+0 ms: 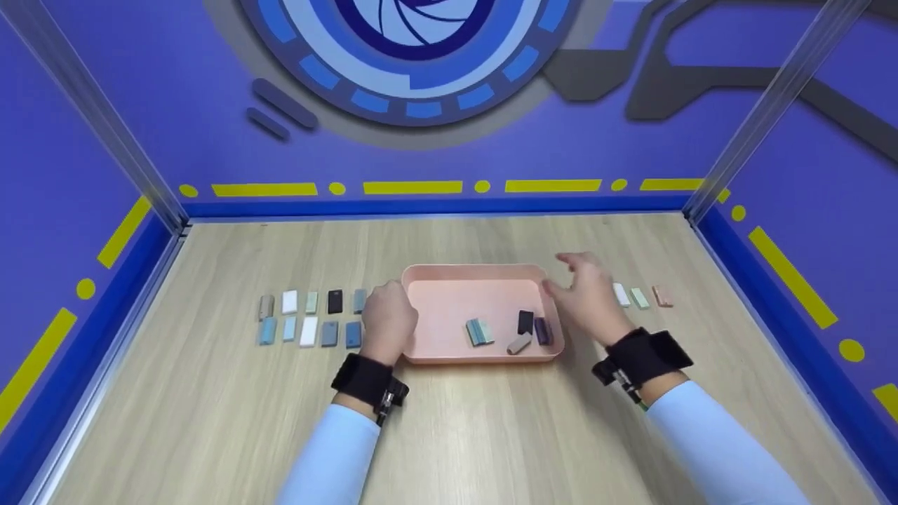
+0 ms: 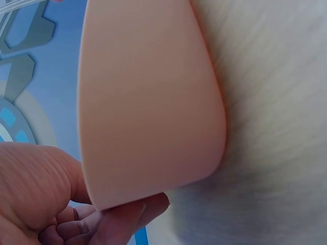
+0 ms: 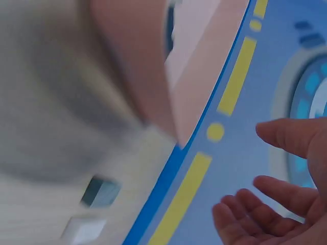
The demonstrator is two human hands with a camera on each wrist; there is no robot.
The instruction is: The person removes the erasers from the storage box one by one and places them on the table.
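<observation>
A shallow pink tray [image 1: 435,301] sits mid-table with several small blocks inside: a blue and green pair [image 1: 480,332], a black one [image 1: 525,322], a dark purple one [image 1: 542,331] and a tan one [image 1: 519,344]. My left hand [image 1: 390,319] grips the tray's left side. In the left wrist view its thumb lies at the rim of the tray wall [image 2: 148,102], fingers against the outside. Beside the tray's right rim, my right hand [image 1: 593,298] has its thumb and fingers spread. The right wrist view shows that hand holding nothing.
Two rows of small blocks, including a white one [image 1: 309,332] and a black one [image 1: 335,301], lie left of the tray. Right of my right hand lie a white block [image 1: 621,294], a green block [image 1: 639,298] and a pink block [image 1: 662,296]. Blue walls [image 1: 449,165] enclose the wooden table [image 1: 477,435].
</observation>
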